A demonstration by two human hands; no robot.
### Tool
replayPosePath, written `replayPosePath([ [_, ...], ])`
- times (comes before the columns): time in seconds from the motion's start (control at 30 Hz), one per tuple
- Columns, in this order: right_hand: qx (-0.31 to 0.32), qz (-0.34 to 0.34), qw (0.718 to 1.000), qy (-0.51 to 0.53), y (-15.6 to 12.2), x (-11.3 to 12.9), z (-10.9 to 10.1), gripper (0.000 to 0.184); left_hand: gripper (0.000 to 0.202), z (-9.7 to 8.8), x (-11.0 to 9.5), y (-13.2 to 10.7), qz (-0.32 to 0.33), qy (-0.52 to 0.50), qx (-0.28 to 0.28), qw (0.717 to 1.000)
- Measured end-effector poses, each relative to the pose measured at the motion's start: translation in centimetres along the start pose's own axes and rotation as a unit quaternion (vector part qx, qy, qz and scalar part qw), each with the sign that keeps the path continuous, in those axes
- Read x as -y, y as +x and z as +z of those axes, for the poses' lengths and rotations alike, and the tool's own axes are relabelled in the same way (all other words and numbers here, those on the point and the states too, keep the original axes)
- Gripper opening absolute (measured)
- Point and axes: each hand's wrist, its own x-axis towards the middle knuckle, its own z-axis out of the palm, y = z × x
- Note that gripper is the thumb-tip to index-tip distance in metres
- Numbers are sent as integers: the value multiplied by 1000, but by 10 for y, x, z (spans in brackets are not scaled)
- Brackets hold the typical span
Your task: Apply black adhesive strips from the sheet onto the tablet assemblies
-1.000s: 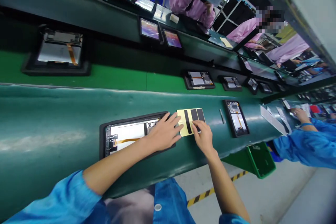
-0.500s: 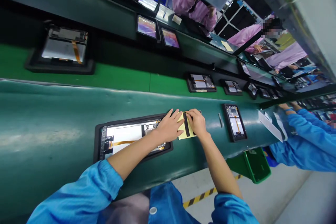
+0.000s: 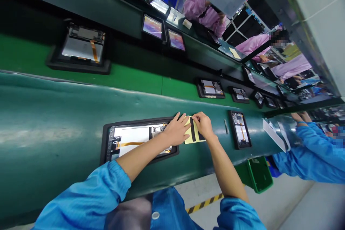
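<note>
A yellow backing sheet with black strips lies on the green bench top, just right of an opened tablet in a black tray. My left hand rests with fingers spread, its fingertips on the sheet's left part and its palm over the tablet's right end. At the sheet's upper edge my right hand has thumb and forefinger pinched on the top of a black strip. How much of that strip is lifted cannot be seen. The tablet shows a white panel and an orange ribbon cable, partly behind my left forearm.
Another opened tablet in a tray stands to the right, near a thin pen-like tool. Several trayed tablets line the bright green conveyor behind. A green bin hangs below the bench edge. A co-worker's blue sleeve is at far right.
The view has shifted slightly. The tablet at back left on the conveyor appears further right. My right hand still pinches at the sheet's upper edge, and more black shows on the sheet below it.
</note>
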Motion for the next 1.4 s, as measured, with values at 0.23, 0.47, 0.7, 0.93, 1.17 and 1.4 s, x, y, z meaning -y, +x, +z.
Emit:
replayPosePath([
  [0.23,9,21,998,-52,-1,11,1,24,63,2,-2,2,-8,-6,1,1000],
  [0.47,-1,14,998,-67,-6,36,-14,27,64,4,-5,4,-19,-15,-7,1000],
  [0.7,-28,19,998,-56,0,39,-44,33,62,6,-4,3,-22,-27,-23,999],
  [0.93,6,44,997,-58,1,19,-32,26,60,9,-5,5,-21,-30,-33,999],
  [1.17,22,18,998,-54,1,17,-19,20,62,8,-5,4,-20,-26,-36,999],
  [1.4,23,23,998,-60,2,13,-12,23,61,6,-5,3,-17,-25,-32,999],
])
